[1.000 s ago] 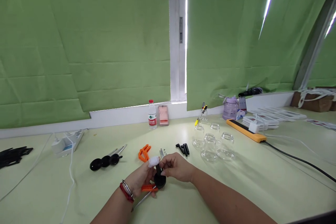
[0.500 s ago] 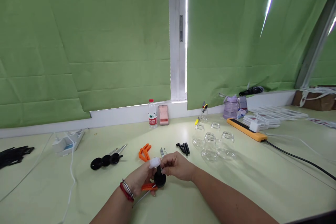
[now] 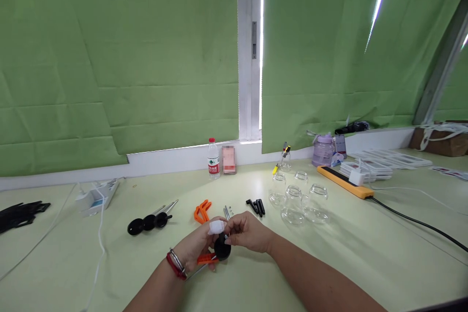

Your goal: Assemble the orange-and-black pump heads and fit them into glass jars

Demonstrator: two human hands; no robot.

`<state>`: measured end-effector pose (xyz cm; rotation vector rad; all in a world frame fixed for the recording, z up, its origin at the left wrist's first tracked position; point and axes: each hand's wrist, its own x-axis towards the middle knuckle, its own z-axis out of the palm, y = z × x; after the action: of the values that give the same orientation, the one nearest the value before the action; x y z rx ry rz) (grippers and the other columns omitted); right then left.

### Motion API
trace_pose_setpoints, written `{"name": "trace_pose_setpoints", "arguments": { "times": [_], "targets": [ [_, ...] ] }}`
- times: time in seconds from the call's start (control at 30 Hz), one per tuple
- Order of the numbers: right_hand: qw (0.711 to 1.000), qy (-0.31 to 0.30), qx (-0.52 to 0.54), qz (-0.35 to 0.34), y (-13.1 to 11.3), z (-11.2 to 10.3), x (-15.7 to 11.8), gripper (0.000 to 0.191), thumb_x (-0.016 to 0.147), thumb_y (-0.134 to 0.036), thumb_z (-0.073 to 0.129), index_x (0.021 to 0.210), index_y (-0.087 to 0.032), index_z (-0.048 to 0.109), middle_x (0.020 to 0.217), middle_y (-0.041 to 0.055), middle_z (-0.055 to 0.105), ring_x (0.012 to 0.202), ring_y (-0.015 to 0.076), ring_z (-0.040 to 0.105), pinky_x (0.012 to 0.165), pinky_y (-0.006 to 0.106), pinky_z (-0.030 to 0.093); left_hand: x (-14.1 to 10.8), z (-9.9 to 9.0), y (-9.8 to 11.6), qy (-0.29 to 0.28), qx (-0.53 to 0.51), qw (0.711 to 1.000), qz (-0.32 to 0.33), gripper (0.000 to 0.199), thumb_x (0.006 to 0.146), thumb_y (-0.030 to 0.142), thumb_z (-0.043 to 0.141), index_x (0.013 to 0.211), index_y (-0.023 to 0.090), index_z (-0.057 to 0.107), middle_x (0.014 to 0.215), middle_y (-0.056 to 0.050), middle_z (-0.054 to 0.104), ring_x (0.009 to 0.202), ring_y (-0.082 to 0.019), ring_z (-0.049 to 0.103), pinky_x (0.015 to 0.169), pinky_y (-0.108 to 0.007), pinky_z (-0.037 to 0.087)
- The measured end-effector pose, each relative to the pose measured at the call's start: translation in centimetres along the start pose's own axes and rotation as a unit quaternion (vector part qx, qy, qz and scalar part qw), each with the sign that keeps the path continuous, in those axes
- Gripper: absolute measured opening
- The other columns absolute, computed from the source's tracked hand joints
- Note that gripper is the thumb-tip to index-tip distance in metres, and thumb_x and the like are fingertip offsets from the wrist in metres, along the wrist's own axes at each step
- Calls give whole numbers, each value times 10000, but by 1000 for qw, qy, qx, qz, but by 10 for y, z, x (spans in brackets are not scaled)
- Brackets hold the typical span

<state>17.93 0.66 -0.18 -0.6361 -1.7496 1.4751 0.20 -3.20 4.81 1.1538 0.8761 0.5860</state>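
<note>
My left hand (image 3: 199, 243), its thumb wrapped in white, is closed around a black round lid (image 3: 222, 248) with a short neck. An orange angled handle (image 3: 206, 258) and a thin metal rod (image 3: 196, 271) stick out of the same grip, to the left of the lid. At the lid's neck my right hand (image 3: 246, 233) is closed in a pinch. A tiny shiny bit shows by its fingertips, too small to name. Just beyond the hands lie loose orange handles (image 3: 202, 211), short metal rods (image 3: 227, 212) and black grip-like pieces (image 3: 256, 206).
Several clear glass jars (image 3: 293, 207) stand to the right, near an orange power strip (image 3: 343, 182). Further black lids with rods (image 3: 149, 223) lie on the left by a white cable (image 3: 100, 234). A water bottle (image 3: 213, 160) and a purple jug (image 3: 323, 150) stand along the back.
The black lid has tipped slightly, so its neck shows less and its round face more. My right fingertips stay at the neck. The view has shifted a little.
</note>
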Motion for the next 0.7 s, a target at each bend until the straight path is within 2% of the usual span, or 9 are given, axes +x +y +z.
{"name": "trace_pose_setpoints", "arguments": {
  "times": [0.27, 0.43, 0.7],
  "targets": [
    [999, -4, -18, -29, -6, 3, -2, 265, 606, -337, 762, 723, -118, 670, 719, 18, 614, 706, 142, 571, 697, 294, 454, 3, -2, -3, 2, 20, 1000, -5, 488, 749, 470, 504, 1175, 242, 438, 765, -33, 544, 627, -189, 538, 448, -248, 393],
    [999, -10, -12, -44, -10, 3, -2, 167, 647, -270, 732, 728, -132, 684, 701, 6, 594, 641, 112, 532, 630, 260, 436, 2, -3, -3, -9, 11, 1000, -20, 468, 763, 487, 485, 1168, 253, 462, 758, -33, 568, 641, -211, 550, 528, -328, 438],
    [999, -3, -14, -33, -13, 5, -3, 162, 673, -267, 714, 766, -139, 677, 651, -14, 554, 589, 88, 478, 586, 243, 404, 8, -9, -7, -24, -13, 999, -27, 416, 795, 524, 431, 1048, 209, 532, 696, -35, 565, 614, -194, 558, 437, -270, 430]
  ]
}}
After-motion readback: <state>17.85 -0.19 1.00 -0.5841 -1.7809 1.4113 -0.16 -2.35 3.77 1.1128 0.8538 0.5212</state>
